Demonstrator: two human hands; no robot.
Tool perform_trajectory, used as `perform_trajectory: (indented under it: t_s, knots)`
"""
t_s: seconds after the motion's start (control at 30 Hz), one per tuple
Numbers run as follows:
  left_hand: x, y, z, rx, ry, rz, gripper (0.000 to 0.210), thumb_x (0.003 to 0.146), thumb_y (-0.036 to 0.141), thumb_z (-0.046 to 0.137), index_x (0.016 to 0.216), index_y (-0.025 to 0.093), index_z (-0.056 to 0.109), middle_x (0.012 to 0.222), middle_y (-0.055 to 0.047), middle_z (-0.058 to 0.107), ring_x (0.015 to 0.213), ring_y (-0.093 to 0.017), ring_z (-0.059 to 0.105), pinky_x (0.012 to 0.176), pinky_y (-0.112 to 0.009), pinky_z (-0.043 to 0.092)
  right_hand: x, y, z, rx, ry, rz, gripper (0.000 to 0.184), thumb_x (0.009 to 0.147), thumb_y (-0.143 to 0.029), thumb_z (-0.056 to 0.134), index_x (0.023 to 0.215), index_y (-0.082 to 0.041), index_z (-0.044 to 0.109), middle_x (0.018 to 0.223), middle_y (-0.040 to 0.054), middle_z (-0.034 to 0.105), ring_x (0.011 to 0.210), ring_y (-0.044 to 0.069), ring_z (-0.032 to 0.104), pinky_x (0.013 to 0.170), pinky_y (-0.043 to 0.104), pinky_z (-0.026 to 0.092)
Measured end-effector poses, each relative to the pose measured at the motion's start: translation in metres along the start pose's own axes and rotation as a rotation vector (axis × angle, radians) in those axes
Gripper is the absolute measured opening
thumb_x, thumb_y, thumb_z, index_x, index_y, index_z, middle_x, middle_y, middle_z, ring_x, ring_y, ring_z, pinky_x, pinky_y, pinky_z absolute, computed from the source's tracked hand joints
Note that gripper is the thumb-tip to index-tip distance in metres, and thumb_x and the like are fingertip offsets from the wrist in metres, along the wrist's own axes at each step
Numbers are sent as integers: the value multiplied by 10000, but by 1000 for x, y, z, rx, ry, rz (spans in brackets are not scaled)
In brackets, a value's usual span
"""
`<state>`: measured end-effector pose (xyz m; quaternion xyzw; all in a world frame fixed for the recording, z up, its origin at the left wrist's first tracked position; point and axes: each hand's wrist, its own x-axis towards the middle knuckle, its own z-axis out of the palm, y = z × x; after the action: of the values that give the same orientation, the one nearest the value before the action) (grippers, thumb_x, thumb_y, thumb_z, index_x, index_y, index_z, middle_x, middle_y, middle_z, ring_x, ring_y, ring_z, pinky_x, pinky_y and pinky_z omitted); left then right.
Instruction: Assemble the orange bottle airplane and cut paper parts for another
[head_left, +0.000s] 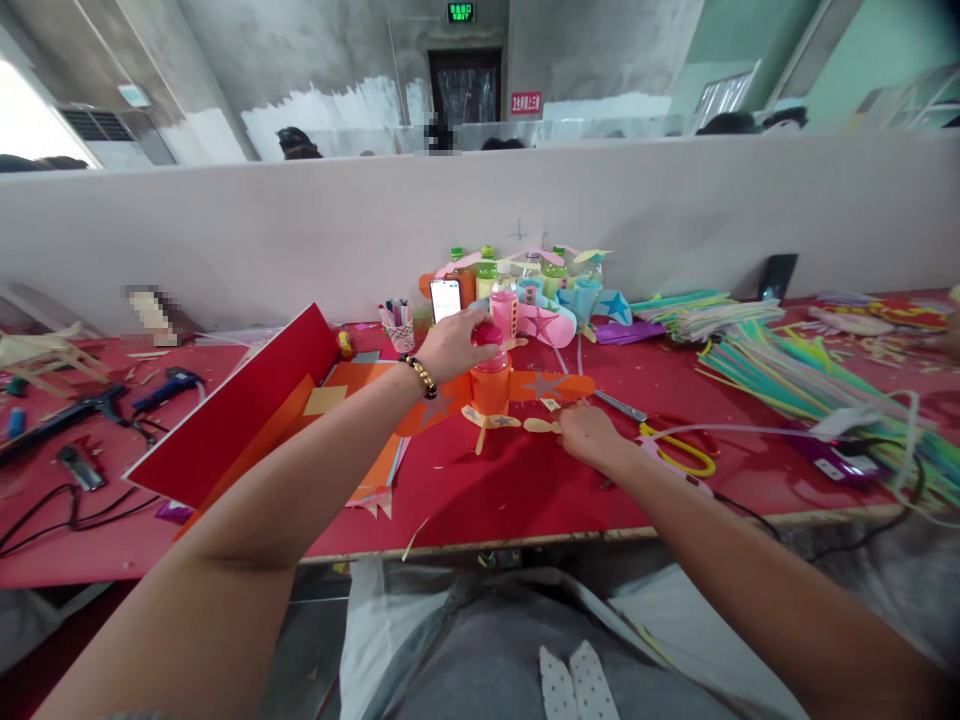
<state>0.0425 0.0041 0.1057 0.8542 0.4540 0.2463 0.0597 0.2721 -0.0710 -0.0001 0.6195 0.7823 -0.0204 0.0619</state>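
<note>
- Centrally, shows an orange-wrapped bottle standing upright on the red table, with an orange right wing and an orange left wing spread out to either side.
- Held near the top by the left hand, with thumb and fingers curled in a narrow grip about the upper part. Could tip or slip, by judgement, from pressing unevenly so high up.
- Reached from the lower right by the right hand, fingers close together at the end of a pale paper blade, just below the tip of the right wing. Cannot tell whether pinched or only touched, with fingertips hidden.
- Could crease, tear or come loose at the pale paper blade from a sharp sideways tug; looks thin.
- Could bend at the left wing from lowering the left forearm, lying close over it.
- Could nick skin or paper on the scissors, lying just beyond the right hand with blades towards the right wing, after a careless sweep.
- Could knock into the row of bottle models just behind, from pushing too far forward.
- Could drag the white cable by moving the right forearm outward.
</note>
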Motion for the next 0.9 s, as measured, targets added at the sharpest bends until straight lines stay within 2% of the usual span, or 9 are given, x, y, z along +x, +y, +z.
perform_trajectory:
  t_s: [0.17, 0.27, 0.43, 0.63, 0.77, 0.9]
  knots:
    - [-4, -2, 1, 26, 12, 23, 396, 784, 425, 614, 1094, 179, 612, 1026, -64, 652, 859, -182, 586, 765, -283, 444, -1, -5, 2, 15, 25, -23, 241, 831, -104, 504, 935, -67, 718, 982, 211, 711, 994, 300, 642, 812, 333, 463]
    - [-6, -3, 2, 23, 12, 12, 437, 791, 429, 617, 1146, 175, 593, 1055, -73, 651, 869, -184, 594, 774, -284, 447, -1, -12, 0, 51, 57, -47, 220, 850, -199, 545, 956, -98, 710, 1033, 182, 706, 981, 279, 650, 823, 311, 460]
    - [-6, 1, 3, 22, -15, -24, 403, 801, 385, 607, 1150, 185, 589, 1040, -71, 669, 883, -192, 606, 775, -281, 455, 9, -31, -2, 107, 101, -79, 293, 925, -323, 483, 1068, -152, 673, 1090, 135, 701, 1008, 255, 652, 830, 297, 459]
    - [-6, 2, 4, 35, -18, -24, 376, 794, 354, 618, 1131, 190, 587, 1068, -77, 664, 929, -204, 605, 835, -310, 453, 29, -49, 1, 117, 58, -84, 241, 945, -305, 497, 1011, -152, 670, 1043, 96, 695, 972, 205, 650, 872, 360, 489]
    - [-7, 3, 3, 29, -32, -21, 366, 796, 340, 625, 1126, 185, 586, 1066, -78, 666, 936, -204, 605, 846, -313, 448, 37, -51, 4, 113, 35, -56, 263, 923, -348, 557, 1087, -153, 619, 1108, 70, 645, 975, 189, 629, 863, 416, 519]
    - [-6, 2, 3, 40, -29, 5, 350, 803, 350, 623, 1109, 181, 599, 1056, -76, 673, 919, -206, 610, 816, -308, 452, 41, -50, 7, 122, 32, -55, 234, 934, -327, 539, 1057, -150, 631, 1075, 64, 659, 967, 186, 635, 873, 415, 516]
